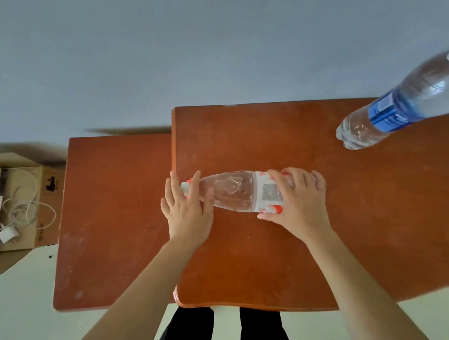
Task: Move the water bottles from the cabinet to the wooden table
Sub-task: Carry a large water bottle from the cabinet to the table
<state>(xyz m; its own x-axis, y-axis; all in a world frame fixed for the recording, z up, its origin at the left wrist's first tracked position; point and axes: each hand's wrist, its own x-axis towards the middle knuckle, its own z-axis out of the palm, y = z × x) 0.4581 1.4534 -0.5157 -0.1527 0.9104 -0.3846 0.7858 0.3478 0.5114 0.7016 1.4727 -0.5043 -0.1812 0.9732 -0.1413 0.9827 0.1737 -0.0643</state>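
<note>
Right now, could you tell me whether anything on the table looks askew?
The red-labelled bottle lies on its side on the wooden table, left hand resting on its neck, right hand gripping its labelled end; the blue-labelled bottle appears upright. No spill shows.

Red-label bottle point(232, 190) lying, right hand point(299, 204) gripping, left hand point(187, 215) touching (blue-label bottle point(389, 112) apart).

Grey wall point(147, 45), pale floor point(16, 314), cardboard box point(52, 197) holding white cables point(26, 209)
</note>
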